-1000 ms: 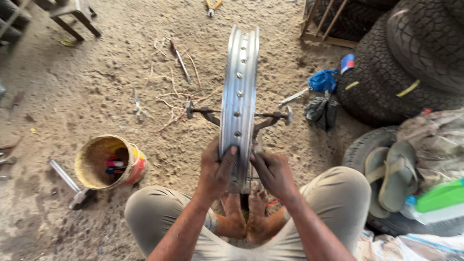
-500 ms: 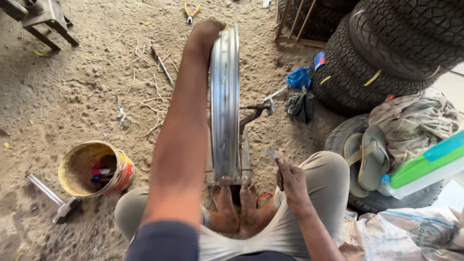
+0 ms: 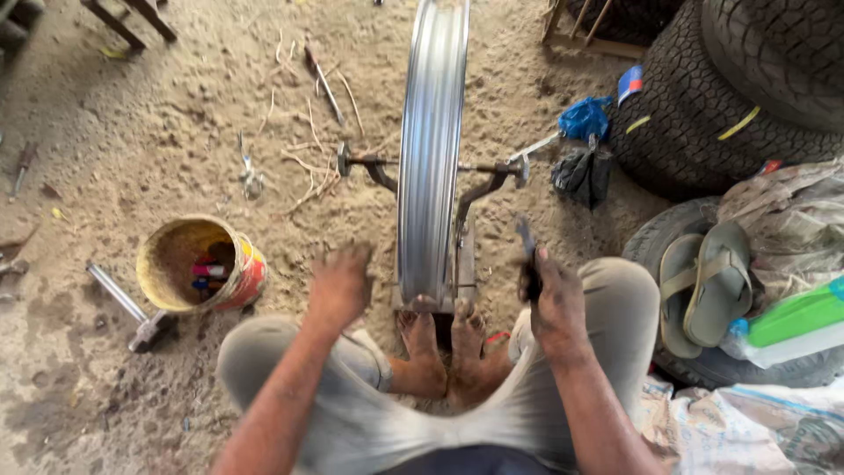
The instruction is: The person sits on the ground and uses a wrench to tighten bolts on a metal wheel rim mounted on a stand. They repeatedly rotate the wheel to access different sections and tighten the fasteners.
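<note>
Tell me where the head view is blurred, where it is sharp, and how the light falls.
Head view: both hands are motion-smeared, the left hand over the knee and the right hand gripping a small dark tool; the metal wheel rim and yellow bucket stay fairly sharp; light is soft and even, with a mild sheen on the rim and faint shadows on the sandy floor.

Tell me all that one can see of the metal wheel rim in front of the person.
The wheel rim is bare, shiny silver metal, without tyre or visible spokes. It stands upright, edge-on to the camera, in a dark metal stand on the sandy ground; its top leaves the picture. The person's bare feet rest at its base. Neither hand touches it.
</note>
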